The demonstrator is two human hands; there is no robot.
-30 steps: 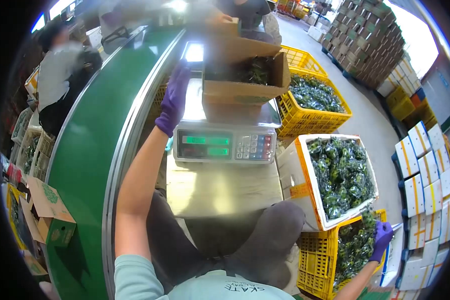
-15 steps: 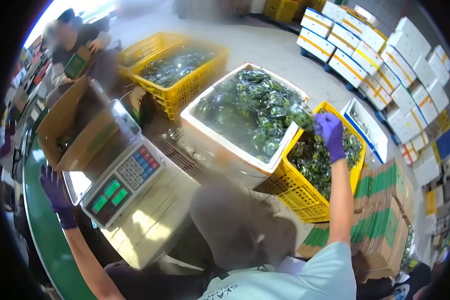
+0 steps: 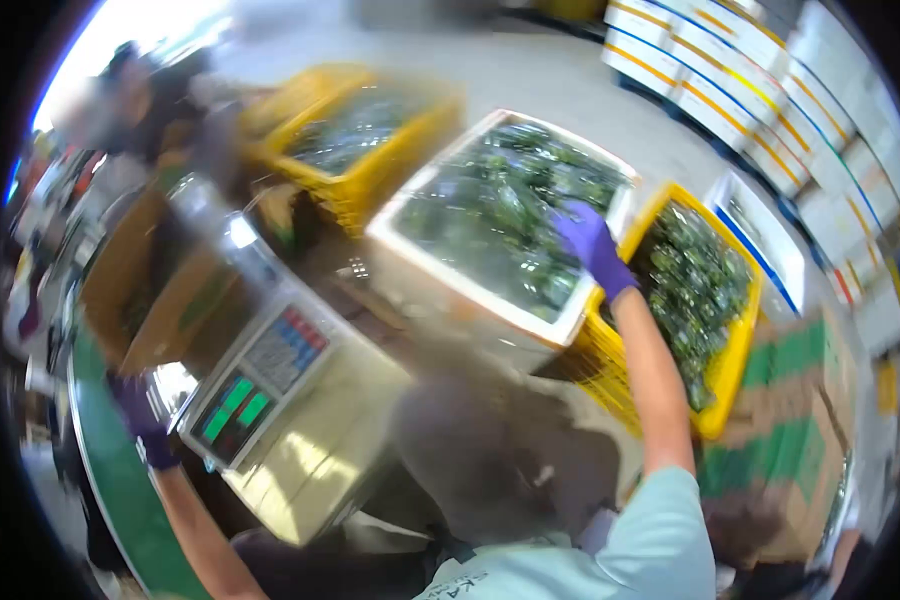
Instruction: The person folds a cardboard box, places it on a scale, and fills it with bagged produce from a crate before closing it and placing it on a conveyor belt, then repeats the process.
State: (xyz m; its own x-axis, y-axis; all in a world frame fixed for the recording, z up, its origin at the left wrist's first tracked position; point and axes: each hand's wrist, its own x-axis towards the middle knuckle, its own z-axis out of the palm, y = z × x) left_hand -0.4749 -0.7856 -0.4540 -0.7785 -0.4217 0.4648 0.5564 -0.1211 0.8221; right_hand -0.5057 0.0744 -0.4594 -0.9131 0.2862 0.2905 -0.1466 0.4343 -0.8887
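Note:
My right hand (image 3: 592,245), in a purple glove, is over the near right part of a white foam box (image 3: 448,293). The box is filled with glossy dark green items (image 3: 515,190) that look wrapped in clear plastic; their kind is too blurred to tell. Motion smears my right fingertips, so whether they grip an item cannot be seen. My left hand (image 3: 138,408), also purple-gloved, is at the lower edge of an open cardboard box (image 3: 175,320), its blurred fingers stretched out. The box stands on a digital scale (image 3: 260,375) with green lit displays.
A yellow crate (image 3: 738,385) of similar green items stands right of the foam box; another yellow crate (image 3: 345,190) is behind. Flattened cartons (image 3: 780,440) lie at right, near a small white foam tray (image 3: 760,240). Foam boxes (image 3: 740,90) are stacked beyond. A person (image 3: 160,100) is at upper left.
My right hand has moved left from the yellow crate's rim to over the foam box. My left hand stays by the cardboard box. The whole view has shifted slightly and blurred.

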